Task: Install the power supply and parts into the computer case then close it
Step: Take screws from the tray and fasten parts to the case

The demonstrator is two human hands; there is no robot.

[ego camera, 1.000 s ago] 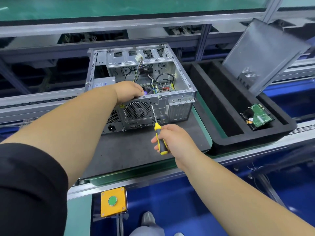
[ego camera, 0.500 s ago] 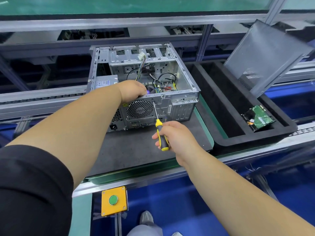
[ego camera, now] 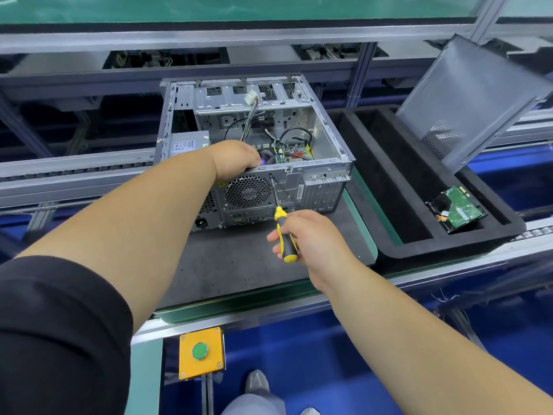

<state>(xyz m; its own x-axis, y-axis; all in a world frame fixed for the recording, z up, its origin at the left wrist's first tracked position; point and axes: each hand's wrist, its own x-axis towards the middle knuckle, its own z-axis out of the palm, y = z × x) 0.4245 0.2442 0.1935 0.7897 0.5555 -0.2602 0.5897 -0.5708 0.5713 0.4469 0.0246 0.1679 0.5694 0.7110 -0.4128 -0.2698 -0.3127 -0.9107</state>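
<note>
The right hand (ego camera: 311,235) grips the screwdriver (ego camera: 282,232), its tip at a screw on the computer case (ego camera: 323,187) rear. The left hand (ego camera: 236,158) clasps the case's top edge, and should brace it while the shaft stays square and pressed in.

I count one computer case (ego camera: 317,163), open on top, with one power supply (ego camera: 188,142) inside it and one round fan grille (ego camera: 247,192) on its back panel. I hold one screwdriver (ego camera: 284,235); it is the only tool I see. Two hands are mine: my left hand (ego camera: 236,159) and my right hand (ego camera: 311,238). One black foam tray (ego camera: 449,250) has two long compartments, with one hard drive (ego camera: 457,209) in it. One side panel (ego camera: 475,100) leans there. One yellow box (ego camera: 201,352) carries one green button (ego camera: 200,351).
</note>
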